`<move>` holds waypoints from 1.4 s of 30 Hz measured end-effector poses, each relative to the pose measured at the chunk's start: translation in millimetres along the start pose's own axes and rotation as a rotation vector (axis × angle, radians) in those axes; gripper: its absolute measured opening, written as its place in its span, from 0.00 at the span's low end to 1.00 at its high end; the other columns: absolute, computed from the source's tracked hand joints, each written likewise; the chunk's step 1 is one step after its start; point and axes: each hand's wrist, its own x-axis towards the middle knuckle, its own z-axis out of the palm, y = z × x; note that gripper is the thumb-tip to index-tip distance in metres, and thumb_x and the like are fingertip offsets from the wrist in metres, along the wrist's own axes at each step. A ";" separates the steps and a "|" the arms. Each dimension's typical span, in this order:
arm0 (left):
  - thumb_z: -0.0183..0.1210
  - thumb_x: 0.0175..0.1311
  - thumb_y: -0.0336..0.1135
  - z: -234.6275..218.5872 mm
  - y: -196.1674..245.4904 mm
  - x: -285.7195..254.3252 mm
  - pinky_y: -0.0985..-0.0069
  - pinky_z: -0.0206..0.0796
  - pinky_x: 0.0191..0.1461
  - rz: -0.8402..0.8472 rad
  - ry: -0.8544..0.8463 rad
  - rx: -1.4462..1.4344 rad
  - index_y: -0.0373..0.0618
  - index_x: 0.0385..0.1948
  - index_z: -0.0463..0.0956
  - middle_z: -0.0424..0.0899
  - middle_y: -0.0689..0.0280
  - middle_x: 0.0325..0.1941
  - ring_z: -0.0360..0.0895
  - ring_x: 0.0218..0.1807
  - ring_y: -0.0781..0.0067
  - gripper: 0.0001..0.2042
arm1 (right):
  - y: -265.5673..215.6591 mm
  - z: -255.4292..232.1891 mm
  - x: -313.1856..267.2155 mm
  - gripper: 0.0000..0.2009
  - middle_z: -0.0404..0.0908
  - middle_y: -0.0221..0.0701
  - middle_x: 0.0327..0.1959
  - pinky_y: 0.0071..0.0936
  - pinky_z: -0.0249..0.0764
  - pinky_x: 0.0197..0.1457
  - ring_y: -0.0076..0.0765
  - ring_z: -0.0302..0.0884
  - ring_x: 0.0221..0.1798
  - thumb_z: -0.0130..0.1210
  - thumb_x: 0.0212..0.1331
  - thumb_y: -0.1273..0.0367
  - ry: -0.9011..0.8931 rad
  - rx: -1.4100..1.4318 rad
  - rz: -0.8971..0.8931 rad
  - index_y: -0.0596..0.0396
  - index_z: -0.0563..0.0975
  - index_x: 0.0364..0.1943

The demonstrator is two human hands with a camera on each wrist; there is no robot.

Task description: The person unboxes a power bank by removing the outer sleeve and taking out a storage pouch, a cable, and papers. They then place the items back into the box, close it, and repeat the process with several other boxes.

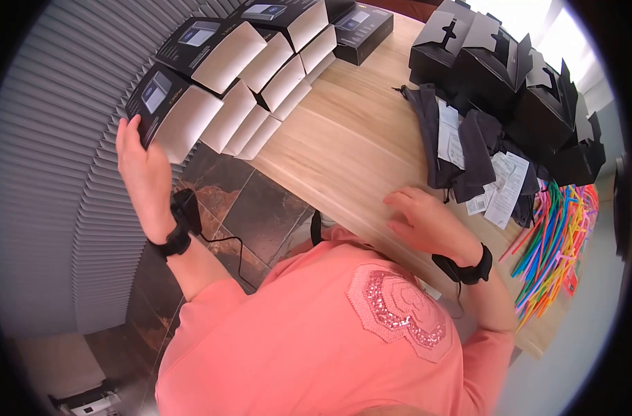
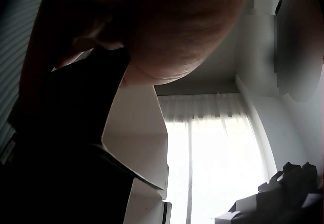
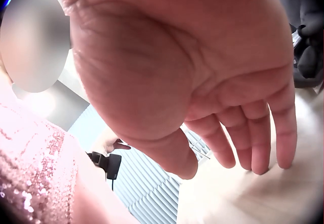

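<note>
My left hand touches the near left corner of a black printed cardboard box sleeve, its fingers stretched along the side. The sleeve has a device pictured on top and a white open end, and lies at the front of a stack of similar sleeves. In the left wrist view the palm is over the dark box, and part of the fingers is in shadow. Over the wooden table, my right hand holds nothing, fingers loosely extended with the fingertips at the tabletop.
Several black boxes with raised flaps stand at the back right. Nearer are dark cloth pouches with paper slips and a bunch of coloured straw-like sticks. A pleated blind runs along the left, beside the tiled floor.
</note>
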 end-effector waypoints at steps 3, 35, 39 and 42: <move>0.50 0.66 0.31 9.1 17.2 5.8 0.62 0.57 0.73 -0.047 -0.018 0.001 0.33 0.61 0.70 0.65 0.44 0.72 0.63 0.73 0.46 0.22 | 3.1 1.6 -2.4 0.14 0.78 0.46 0.43 0.44 0.74 0.52 0.56 0.76 0.48 0.60 0.56 0.70 0.038 0.003 -0.037 0.62 0.76 0.44; 0.57 0.61 0.39 295.3 238.4 36.5 0.56 0.50 0.78 0.554 -0.608 -0.007 0.25 0.67 0.58 0.58 0.39 0.75 0.54 0.78 0.44 0.35 | -2.6 5.4 -14.7 0.13 0.77 0.41 0.46 0.41 0.76 0.52 0.50 0.77 0.51 0.59 0.56 0.70 -0.063 -0.119 0.058 0.60 0.76 0.43; 0.55 0.61 0.36 307.3 257.5 50.4 0.56 0.53 0.77 0.544 -0.606 0.001 0.27 0.67 0.60 0.61 0.43 0.74 0.56 0.77 0.46 0.32 | 1.3 7.9 -16.7 0.11 0.77 0.41 0.42 0.43 0.78 0.48 0.50 0.78 0.47 0.60 0.55 0.69 0.025 -0.083 0.024 0.61 0.76 0.39; 0.55 0.62 0.39 313.8 268.2 57.8 0.49 0.56 0.72 0.630 -0.685 -0.042 0.33 0.63 0.69 0.67 0.49 0.71 0.61 0.74 0.53 0.28 | -0.5 4.4 -15.4 0.11 0.77 0.41 0.43 0.43 0.77 0.49 0.51 0.78 0.48 0.60 0.56 0.69 0.017 -0.073 0.048 0.61 0.76 0.39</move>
